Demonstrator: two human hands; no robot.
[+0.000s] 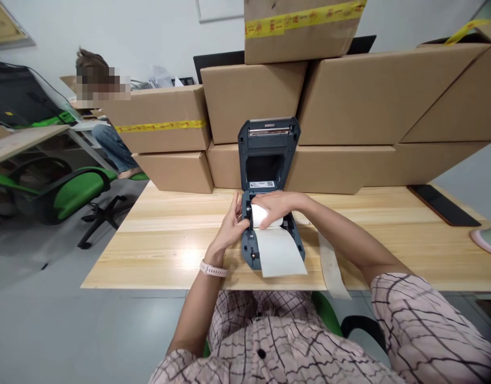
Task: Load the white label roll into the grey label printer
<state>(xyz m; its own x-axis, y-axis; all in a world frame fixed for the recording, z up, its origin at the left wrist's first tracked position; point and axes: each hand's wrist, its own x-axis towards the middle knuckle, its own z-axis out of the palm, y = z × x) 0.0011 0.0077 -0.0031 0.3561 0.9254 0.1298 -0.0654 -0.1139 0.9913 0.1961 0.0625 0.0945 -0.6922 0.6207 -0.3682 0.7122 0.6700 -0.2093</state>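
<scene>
A dark grey label printer [268, 145] stands on the wooden table with its lid swung up. Inside its bay sits a white label roll [259, 214], and a wide strip of labels [281, 253] runs from it over the printer's front edge. My right hand [276, 205] lies over the roll, fingers curved around it and partly covering it. At the printer's left side is my left hand [232, 225], its thumb on the inner rim by the roll and its fingers along the outer wall.
A loose pale strip [332, 266] hangs off the table's front edge [149, 277]. Cardboard boxes [253, 96] are stacked behind the printer. A phone-like dark slab [443, 205] lies at the right. Further left, a person [113, 144] sits near a green chair [77, 192].
</scene>
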